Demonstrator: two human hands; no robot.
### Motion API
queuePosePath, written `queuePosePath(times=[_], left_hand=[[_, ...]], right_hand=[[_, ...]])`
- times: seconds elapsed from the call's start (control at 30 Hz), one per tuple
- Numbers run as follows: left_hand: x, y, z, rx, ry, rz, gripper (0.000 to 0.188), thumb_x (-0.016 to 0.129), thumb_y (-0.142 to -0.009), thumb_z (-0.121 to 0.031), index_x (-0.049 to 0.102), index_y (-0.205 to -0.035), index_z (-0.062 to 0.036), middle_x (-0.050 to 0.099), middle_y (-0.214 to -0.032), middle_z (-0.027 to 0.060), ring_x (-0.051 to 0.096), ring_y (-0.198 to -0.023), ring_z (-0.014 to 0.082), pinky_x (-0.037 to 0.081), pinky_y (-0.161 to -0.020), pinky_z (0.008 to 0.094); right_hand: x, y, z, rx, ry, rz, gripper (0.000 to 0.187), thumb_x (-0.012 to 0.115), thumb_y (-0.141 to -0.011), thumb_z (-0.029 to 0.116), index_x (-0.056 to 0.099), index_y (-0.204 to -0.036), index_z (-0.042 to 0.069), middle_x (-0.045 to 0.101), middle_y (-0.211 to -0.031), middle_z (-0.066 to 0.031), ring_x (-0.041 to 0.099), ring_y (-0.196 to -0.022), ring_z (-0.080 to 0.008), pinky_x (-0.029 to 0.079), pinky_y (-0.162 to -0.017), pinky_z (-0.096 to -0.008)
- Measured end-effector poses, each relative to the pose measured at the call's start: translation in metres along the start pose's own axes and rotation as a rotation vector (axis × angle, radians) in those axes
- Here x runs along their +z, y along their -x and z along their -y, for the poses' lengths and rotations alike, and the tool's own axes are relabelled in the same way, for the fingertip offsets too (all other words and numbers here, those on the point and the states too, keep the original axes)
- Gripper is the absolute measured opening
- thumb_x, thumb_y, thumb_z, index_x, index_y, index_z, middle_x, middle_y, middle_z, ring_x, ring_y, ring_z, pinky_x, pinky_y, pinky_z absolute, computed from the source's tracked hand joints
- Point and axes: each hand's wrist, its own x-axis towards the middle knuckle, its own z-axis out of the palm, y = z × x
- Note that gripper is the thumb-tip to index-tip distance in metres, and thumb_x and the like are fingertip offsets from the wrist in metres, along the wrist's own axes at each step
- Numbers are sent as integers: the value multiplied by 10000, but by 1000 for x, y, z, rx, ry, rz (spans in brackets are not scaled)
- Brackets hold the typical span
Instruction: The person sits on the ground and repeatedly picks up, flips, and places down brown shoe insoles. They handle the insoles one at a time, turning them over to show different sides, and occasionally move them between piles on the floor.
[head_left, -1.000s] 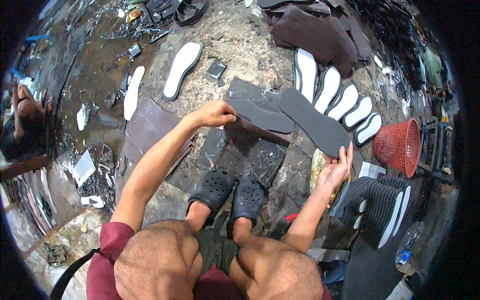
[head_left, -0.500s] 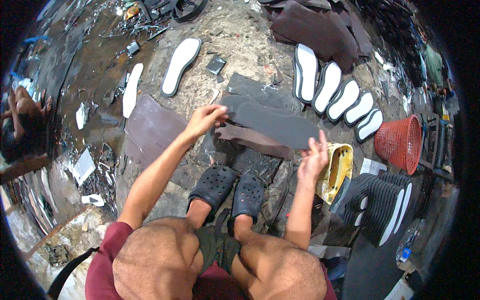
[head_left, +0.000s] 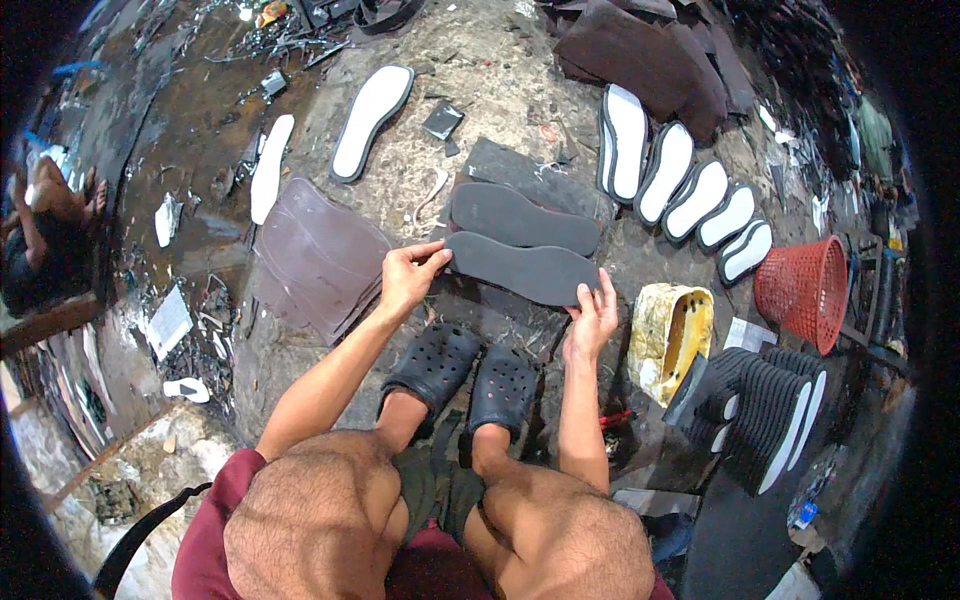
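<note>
A dark grey shoe sole (head_left: 522, 270) stretches crosswise between my two hands. My left hand (head_left: 408, 284) is closed on its left end, thumb and fingers pinching the edge. At the right end, my right hand (head_left: 590, 322) grips the rim with its fingertips. Just beyond lies a second dark sole (head_left: 525, 220) of similar shape, resting on a flat black board (head_left: 500, 163). The two soles sit close side by side, toes and heels roughly lined up. Whether the held one touches the surface below, I cannot tell.
Brown sheets (head_left: 318, 245) lie left of the work spot. White-topped soles (head_left: 668, 172) form a row at the far right, near a red basket (head_left: 800, 295). A yellow container (head_left: 672, 340) and stacked black soles (head_left: 765, 410) stand at right. My clogs (head_left: 503, 385) are close below.
The held sole has come nearer to me, and my right hand has moved left with its end. A second dark sole now shows behind it, where the held one was covering.
</note>
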Motion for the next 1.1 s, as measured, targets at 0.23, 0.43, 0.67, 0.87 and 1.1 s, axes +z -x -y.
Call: queuePosePath(times=[0.23, 0.43, 0.67, 0.87, 1.1], left_hand=[[2, -3, 13, 113, -96, -65, 314, 773, -845, -235, 753, -1072, -20, 748, -839, 98, 652, -730, 118, 521, -689, 290], [4, 1, 4, 269, -512, -83, 274, 758, -834, -204, 758, -1040, -23, 703, -838, 135, 671, -747, 276, 521, -693, 354], [-3, -24, -33, 1008, -923, 247, 772, 608, -751, -10, 382, -1484, -99, 465, -1462, 160, 438, -1344, 384, 334, -1143, 484], [-4, -49, -33, 765, -903, 520, 830, 610, -751, -86, 311, -1525, -100, 413, -1505, 224, 405, -1389, 361, 237, -1197, 524], [-9, -59, -31, 769, -912, 612, 662, 654, -731, -95, 523, -1377, -160, 467, -1512, 47, 356, -1446, 269, 84, -1217, 605]], right_hand=[[0, 2, -4, -2, -1, 8, 497, 638, -925, 24, 511, -1401, 87, 634, -1183, -111, 639, -971, -168, 552, -727, -281], [0, 4, -3, -29, 69, 34, 537, 682, -896, 0, 488, -1393, 62, 605, -1201, -131, 630, -1019, -188, 552, -775, -285], [1, 2, -3, -78, 126, 54, 549, 736, -867, 21, 499, -1362, 37, 609, -1190, -127, 623, -1059, -194, 541, -865, -294], [-10, -6, -11, -96, 137, 68, 551, 747, -856, 23, 508, -1352, 2, 603, -1220, -137, 619, -1075, -202, 529, -905, -303], [-11, -11, -17, -131, 143, 97, 562, 750, -863, 50, 506, -1369, 47, 671, -1131, -84, 660, -935, -132, 549, -671, -244]])
